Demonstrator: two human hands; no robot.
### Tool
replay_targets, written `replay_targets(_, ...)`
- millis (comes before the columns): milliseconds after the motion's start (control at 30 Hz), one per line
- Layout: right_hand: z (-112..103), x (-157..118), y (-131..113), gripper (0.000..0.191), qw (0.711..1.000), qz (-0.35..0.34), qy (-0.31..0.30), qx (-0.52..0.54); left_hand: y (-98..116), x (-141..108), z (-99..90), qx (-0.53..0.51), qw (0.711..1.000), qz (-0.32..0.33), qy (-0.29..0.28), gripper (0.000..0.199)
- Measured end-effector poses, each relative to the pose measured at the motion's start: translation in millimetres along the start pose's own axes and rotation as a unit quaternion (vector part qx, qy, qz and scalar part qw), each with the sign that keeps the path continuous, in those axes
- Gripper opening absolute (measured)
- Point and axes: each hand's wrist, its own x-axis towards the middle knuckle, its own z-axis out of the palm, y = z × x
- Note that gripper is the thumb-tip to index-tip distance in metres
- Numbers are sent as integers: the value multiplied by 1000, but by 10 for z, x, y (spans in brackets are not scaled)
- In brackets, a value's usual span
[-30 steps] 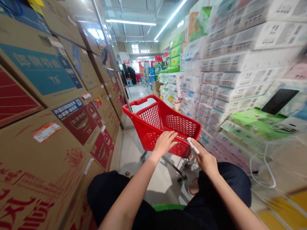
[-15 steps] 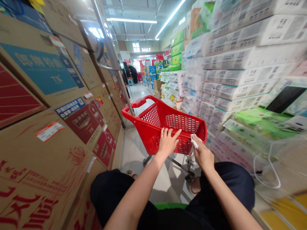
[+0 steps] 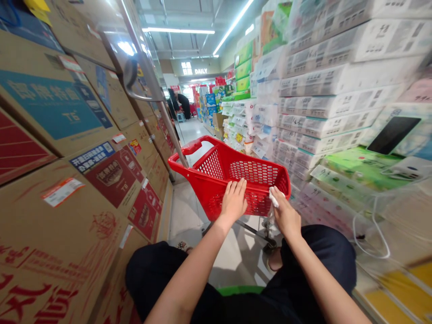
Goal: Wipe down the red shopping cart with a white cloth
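Note:
Before my knees stands a small red shopping cart (image 3: 209,186) with perforated plastic sides and metal legs on wheels. My left hand (image 3: 234,200) lies on the near side of its basket, fingers stretched over the upper rim and holding nothing. In my right hand (image 3: 286,213) a white cloth or tissue (image 3: 273,198) is pinched, pressed against the rim near the basket's right corner. Part of the white piece hangs below the fingers. No goods show inside the visible part of the basket.
Cardboard cartons (image 3: 30,229) are stacked along the left, beside a metal pole (image 3: 170,126). Packs of tissue paper (image 3: 313,99) rise on the right, with a phone (image 3: 393,135) and a white cable (image 3: 374,225) nearby. A person in dark clothes (image 3: 184,105) is far down the aisle.
My left hand's fingers have drawn closer together on the rim, its thumb tucked in. My right hand stays at the corner with the white piece. The view has turned slightly right.

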Motion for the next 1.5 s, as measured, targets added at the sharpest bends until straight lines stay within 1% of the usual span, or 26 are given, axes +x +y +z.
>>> replay_targets(100,81,122,-197,77,999,-32,-39,-20,-7,5,-9,-2,1000,4,0,76)
replay_targets(200,37,149,-231,80,996,-61,-59,-21,-97,1,-33,-3,1000,22,-10,76)
replay_targets(300,-98,51,-94,79,996,-65,-60,-13,-188,-23,-49,-3,999,28,-16,78)
replay_targets(400,-214,-105,84,75,998,-42,-39,-6,-211,-57,-39,0,1000,18,-14,79)
replay_targets(467,-232,-182,159,73,999,-27,-26,-5,-186,-72,-23,5,1000,3,-11,79)
replay_targets(533,-195,-207,177,72,1000,-11,-14,-11,-143,-73,-12,8,1000,-12,-6,78)
replay_targets(667,-25,-97,65,74,1000,6,-5,-30,-54,-37,-18,7,1000,-19,-5,78)
replay_targets(767,92,44,-100,80,999,-18,-22,-39,-28,-1,-40,10,1000,-21,-8,78)
replay_targets(867,119,136,-235,87,997,-53,-43,-39,-65,16,-65,17,1000,-20,-11,78)
replay_targets(933,68,138,-254,87,995,-71,-56,-38,-116,9,-82,20,1000,-13,-14,79)
replay_targets(1033,-75,46,-148,85,994,-83,-60,-39,-192,-20,-108,18,1000,-4,-15,79)
replay_targets(1133,-197,-100,35,81,997,-66,-38,-33,-217,-51,-120,9,1000,-2,-11,79)
replay_targets(1200,-220,-172,121,76,998,-43,-25,-24,-202,-59,-115,-2,1000,-4,-5,79)
replay_targets(1267,-190,-195,138,71,1000,-20,-15,-15,-171,-55,-105,-15,1000,-9,3,76)
replay_targets(1367,-89,-136,19,69,1000,-2,-8,-5,-102,-35,-105,-41,998,-31,20,66)
replay_targets(1433,-16,-61,-124,70,1000,-7,-17,7,-30,-26,-129,-65,997,-41,27,57)
replay_targets(1500,46,18,-276,74,999,-22,-35,30,68,-26,-170,-99,994,-32,28,53)
